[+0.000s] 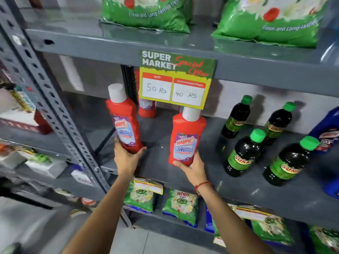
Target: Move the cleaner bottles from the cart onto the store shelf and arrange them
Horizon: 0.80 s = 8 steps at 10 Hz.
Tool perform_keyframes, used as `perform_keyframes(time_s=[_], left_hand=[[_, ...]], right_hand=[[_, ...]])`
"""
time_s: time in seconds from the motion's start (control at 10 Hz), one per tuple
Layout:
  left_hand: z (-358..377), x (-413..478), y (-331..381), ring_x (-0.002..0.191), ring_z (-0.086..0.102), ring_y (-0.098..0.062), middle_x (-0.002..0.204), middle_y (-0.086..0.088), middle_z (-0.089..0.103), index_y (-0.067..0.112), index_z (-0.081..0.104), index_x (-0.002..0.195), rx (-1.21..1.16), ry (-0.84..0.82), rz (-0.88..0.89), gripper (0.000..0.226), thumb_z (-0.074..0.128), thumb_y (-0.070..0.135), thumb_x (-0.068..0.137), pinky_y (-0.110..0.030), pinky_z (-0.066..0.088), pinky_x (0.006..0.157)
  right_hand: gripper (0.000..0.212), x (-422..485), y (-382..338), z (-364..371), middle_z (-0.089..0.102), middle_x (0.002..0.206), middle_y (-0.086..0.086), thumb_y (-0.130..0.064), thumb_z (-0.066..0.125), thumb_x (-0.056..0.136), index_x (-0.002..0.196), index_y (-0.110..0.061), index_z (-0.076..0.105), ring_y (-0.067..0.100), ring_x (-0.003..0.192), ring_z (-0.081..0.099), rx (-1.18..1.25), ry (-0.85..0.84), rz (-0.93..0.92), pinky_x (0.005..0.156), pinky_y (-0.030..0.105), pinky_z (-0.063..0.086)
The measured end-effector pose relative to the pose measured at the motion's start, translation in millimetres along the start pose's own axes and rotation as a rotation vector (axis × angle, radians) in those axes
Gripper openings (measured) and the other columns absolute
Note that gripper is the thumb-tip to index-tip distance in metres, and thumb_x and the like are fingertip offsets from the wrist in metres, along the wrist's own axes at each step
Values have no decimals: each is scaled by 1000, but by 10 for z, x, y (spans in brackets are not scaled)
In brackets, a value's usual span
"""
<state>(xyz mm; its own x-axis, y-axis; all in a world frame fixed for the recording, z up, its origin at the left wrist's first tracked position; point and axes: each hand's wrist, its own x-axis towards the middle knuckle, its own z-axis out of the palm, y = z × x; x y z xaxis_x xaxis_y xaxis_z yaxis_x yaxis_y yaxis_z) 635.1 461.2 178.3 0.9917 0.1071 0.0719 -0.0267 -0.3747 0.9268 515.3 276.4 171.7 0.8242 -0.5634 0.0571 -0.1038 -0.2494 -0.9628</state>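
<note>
My left hand [126, 158] grips the base of a red Harpic cleaner bottle [122, 120] with a white cap, tilted left over the grey middle shelf [157, 136]. In my right hand [192, 168] is a second red Harpic bottle [187, 136], held upright by its bottom just above the shelf's front part. Another red bottle [146, 109] stands at the back of the shelf, half hidden behind the price sign [174, 79]. The cart is out of view.
Several dark bottles with green caps [244, 153] stand on the right of the same shelf, a blue bottle [328, 131] beyond them. Green detergent bags [146, 13] lie on the shelf above and below. A perforated steel upright [55, 114] runs down the left.
</note>
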Motion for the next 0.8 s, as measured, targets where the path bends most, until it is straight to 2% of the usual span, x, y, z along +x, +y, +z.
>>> perform_keyframes(time_s=[0.1, 0.2, 0.5, 0.7, 0.8], left_hand=[[16, 26, -9, 114, 56, -33, 124, -13, 59, 14, 41, 127, 43, 14, -28, 88, 83, 38, 54, -49, 46, 97], [34, -1, 17, 109, 59, -32, 119, -13, 61, 11, 46, 123, 48, 55, -19, 79, 83, 33, 56, -45, 49, 93], [22, -73, 15, 110, 59, -33, 121, -15, 61, 9, 44, 125, 60, 89, 2, 81, 83, 34, 58, -48, 49, 94], [-41, -161, -40, 118, 53, -30, 128, -12, 55, 15, 37, 131, 89, 25, 13, 91, 82, 40, 56, -50, 46, 99], [-39, -352, -7, 121, 47, -34, 128, -18, 50, 8, 35, 132, 91, 58, 36, 86, 80, 31, 63, -50, 41, 102]], right_hand=[[68, 19, 1, 7, 63, 113, 4, -14, 82, 65, 123, -12, 47, 12, 101, 59, 11, -25, 23, 78, 1, 45], [67, 53, -23, 24, 61, 112, 3, -13, 80, 68, 125, -10, 45, 13, 100, 57, 13, -42, 32, 70, -6, 43], [69, 81, -71, 15, 57, 112, -1, -13, 77, 71, 129, -11, 41, 12, 100, 54, 36, -82, 35, 66, -6, 43], [73, -31, -60, -34, 61, 121, 9, -19, 84, 62, 123, -13, 44, 16, 103, 58, -9, -26, 16, 89, 28, 49], [71, -189, -9, -124, 59, 124, 13, -20, 83, 63, 124, -9, 47, 17, 107, 57, -26, 81, -26, 92, 27, 47]])
